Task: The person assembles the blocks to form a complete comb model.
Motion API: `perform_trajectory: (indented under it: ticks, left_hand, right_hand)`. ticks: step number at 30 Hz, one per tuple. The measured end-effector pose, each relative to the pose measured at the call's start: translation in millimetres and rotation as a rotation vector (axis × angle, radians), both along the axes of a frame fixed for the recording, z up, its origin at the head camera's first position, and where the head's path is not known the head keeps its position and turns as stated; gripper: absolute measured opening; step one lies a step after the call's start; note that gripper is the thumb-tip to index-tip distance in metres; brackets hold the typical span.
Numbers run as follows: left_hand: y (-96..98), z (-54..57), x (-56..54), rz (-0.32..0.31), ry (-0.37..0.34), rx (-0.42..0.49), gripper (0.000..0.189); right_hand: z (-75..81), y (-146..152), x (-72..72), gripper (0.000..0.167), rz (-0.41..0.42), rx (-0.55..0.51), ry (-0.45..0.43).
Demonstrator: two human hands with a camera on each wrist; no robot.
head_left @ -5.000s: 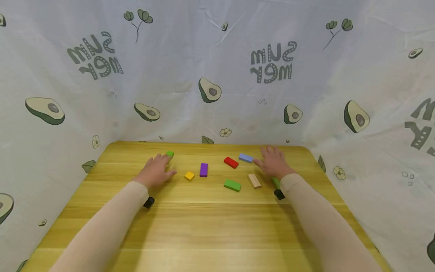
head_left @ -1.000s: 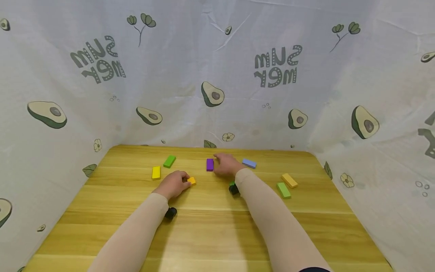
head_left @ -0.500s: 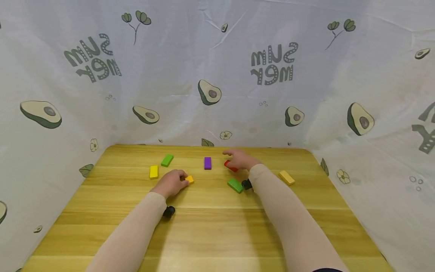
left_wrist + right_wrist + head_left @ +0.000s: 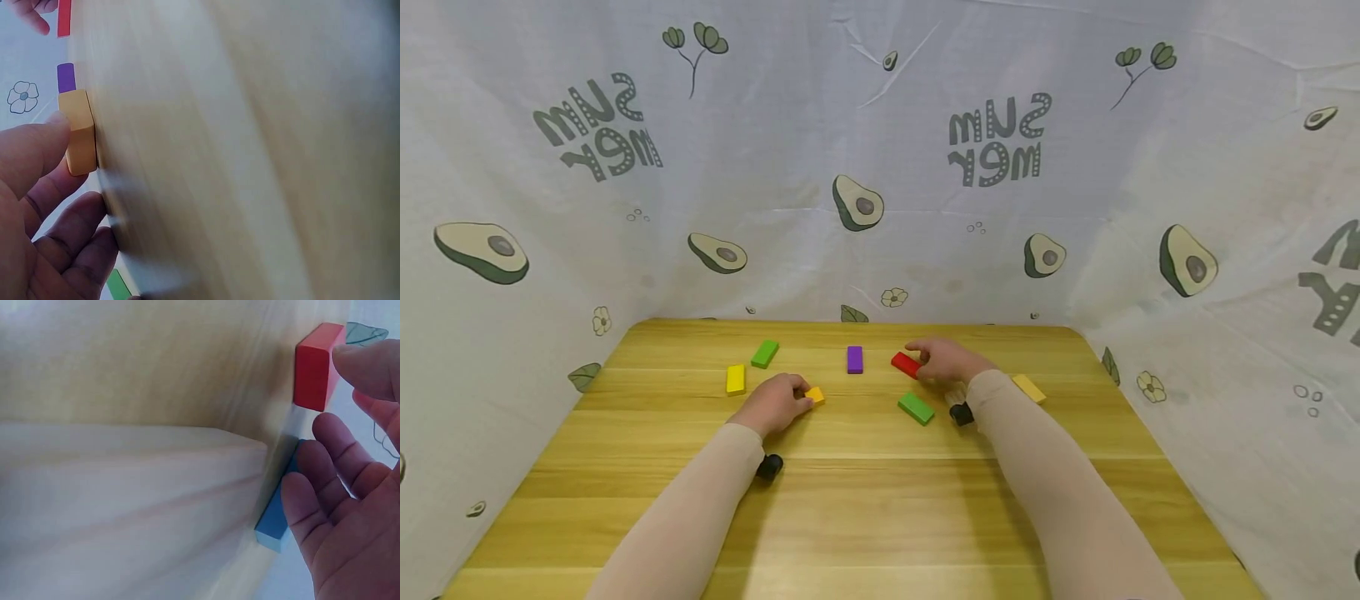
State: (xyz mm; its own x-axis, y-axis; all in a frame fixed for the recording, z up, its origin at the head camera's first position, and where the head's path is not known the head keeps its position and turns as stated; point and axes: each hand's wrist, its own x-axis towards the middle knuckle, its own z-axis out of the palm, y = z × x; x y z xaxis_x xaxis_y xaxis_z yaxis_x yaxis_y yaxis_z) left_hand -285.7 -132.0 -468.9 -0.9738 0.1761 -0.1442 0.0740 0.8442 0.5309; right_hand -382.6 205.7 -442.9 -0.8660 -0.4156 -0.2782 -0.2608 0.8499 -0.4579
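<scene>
My left hand (image 4: 772, 404) pinches a small orange block (image 4: 816, 396) at its left end; in the left wrist view the thumb lies against the orange block (image 4: 79, 131), which still sits low at the table. My right hand (image 4: 951, 362) is at a red block (image 4: 906, 364), its thumb at the right end and the index finger reaching past the far side. In the right wrist view the thumb overlaps the edge of the red block (image 4: 312, 369), and the other fingers are loosely bent beside a blue block (image 4: 275, 515). The head view hides that blue block behind the right hand.
On the wooden table (image 4: 850, 517) lie a yellow block (image 4: 735, 380), a green block (image 4: 765, 353), a purple block (image 4: 854, 360), another green block (image 4: 916, 408) and a tan block (image 4: 1028, 389). A plain wood block (image 4: 956, 395) is partly covered by the right wrist camera (image 4: 961, 414).
My right hand has moved from beside the purple block rightward to the red block. My left hand, by the far-left green block five seconds ago, now holds the orange block.
</scene>
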Motion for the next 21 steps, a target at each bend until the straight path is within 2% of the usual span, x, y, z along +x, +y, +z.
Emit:
perform_trajectory:
  ticks: [5,14,21]
  left_hand:
    - [-0.4,0.3,0.2,-0.004,0.001,-0.005,0.034]
    - [-0.5,2.2,0.3,0.002,-0.007,0.003,0.034]
    - [-0.3,0.2,-0.4,0.01,-0.008,0.014,0.035]
  right_hand:
    - [-3.1,-1.0,3.4,0.07,-0.014,-0.006,-0.022]
    - [-6.3,-3.8,3.8,0.072,0.012,-0.037,-0.042]
    - [-9.6,-7.0,6.0,0.074,-0.025,-0.046,-0.076]
